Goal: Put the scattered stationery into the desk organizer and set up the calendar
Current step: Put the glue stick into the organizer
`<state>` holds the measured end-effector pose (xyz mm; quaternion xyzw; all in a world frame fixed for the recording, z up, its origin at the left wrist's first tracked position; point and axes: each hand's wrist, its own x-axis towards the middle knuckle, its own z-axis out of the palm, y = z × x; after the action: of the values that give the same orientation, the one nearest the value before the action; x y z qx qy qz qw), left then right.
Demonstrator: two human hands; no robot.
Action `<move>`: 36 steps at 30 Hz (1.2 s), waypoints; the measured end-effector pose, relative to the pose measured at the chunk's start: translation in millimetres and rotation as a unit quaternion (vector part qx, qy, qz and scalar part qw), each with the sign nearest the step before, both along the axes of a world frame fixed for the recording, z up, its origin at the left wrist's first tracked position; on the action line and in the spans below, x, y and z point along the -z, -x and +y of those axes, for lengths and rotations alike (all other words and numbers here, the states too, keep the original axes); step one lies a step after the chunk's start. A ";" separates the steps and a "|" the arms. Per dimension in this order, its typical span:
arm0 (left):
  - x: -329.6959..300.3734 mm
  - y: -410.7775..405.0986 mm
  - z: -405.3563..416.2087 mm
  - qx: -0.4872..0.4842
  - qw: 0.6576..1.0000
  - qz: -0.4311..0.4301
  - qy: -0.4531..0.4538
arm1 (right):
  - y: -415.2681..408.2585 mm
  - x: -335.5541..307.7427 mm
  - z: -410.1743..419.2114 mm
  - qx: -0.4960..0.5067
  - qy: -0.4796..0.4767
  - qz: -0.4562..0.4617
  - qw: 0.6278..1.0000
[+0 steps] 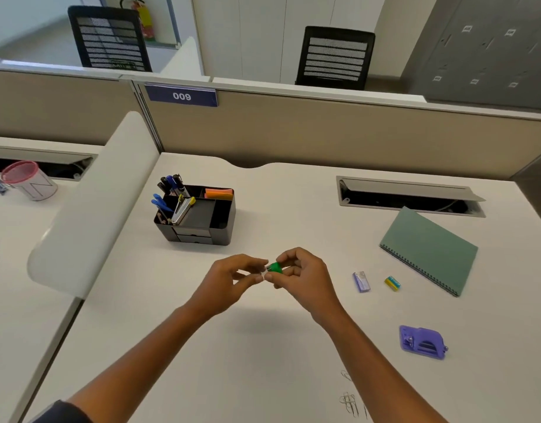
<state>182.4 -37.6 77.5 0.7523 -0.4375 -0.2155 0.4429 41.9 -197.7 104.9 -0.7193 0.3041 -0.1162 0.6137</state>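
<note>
Above the desk (pixel 263 346), just before the organizer (pixel 199 221), the right hand (pixel 302 279) pinched a green clip (pixel 275 267); the left hand's (pixel 229 279) fingertips met it, possibly pinching too. Right, the calendar (pixel 430 251) lay flat.

Both bare forearms reach forward, meeting mid-frame above desk. Right hand (pixel 299 277) curled, fingertips pinching small green binder clip (pixel 275 267). Left hand (pixel 232 277) opposite, thumb and forefinger nearly closed at clip's metal end; contact unclear. Dark sleeve at left elbow.
</note>
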 end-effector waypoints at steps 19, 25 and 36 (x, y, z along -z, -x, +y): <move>-37.5 -168.4 -24.6 -0.179 0.962 -0.189 -0.087 | 18.0 32.6 -4.2 0.071 -0.010 0.059 0.996; -28.4 -194.3 -55.5 -0.091 0.939 -0.252 -0.215 | 44.5 44.2 -11.1 0.076 0.014 0.094 0.993; 4.8 -193.6 -78.4 -0.013 0.870 -0.386 -0.306 | 89.8 57.4 -33.6 0.119 0.025 0.155 0.980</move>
<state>376.0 -116.0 72.7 0.8792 -0.4757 -0.0253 -0.0111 -47.9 -231.3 47.5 -0.7022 0.4758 -0.0829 0.5231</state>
